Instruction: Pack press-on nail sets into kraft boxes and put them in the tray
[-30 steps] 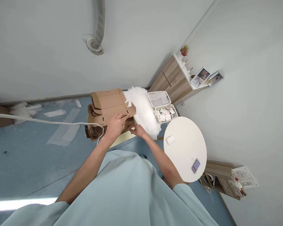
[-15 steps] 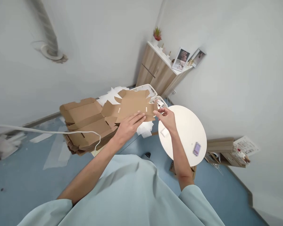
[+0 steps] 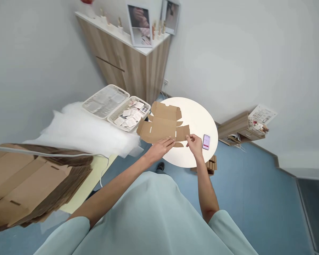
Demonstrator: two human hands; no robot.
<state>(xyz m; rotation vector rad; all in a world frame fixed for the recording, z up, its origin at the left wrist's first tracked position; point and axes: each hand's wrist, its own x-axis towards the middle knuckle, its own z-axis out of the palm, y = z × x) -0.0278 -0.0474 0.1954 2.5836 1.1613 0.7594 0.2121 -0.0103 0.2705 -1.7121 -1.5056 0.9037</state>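
An unfolded cardboard box [image 3: 163,125] with slots and side flaps is in front of me, over the white round table [image 3: 202,117]. My left hand [image 3: 159,148] lies on its near part with the fingers stretched out flat. At the right flap, the thumb and fingers of my right hand [image 3: 195,144] pinch the cardboard edge. A phone [image 3: 206,141] with a lit screen rests on the table just right of that hand. Whether the cardboard touches the tabletop, I cannot tell.
A stack of flat cardboard boxes [image 3: 29,184] stands at left, crossed by a white cable [image 3: 69,154]. White foam sheets [image 3: 87,129] lie behind it. Two baskets, one with clear bags [image 3: 106,101], one with small packets [image 3: 130,115], stand near a wooden cabinet [image 3: 119,56].
My view has turned right. Both hands have carried the unfolded cardboard box away from the stack to over the round table. My left hand stays flat and my right still pinches the flap.
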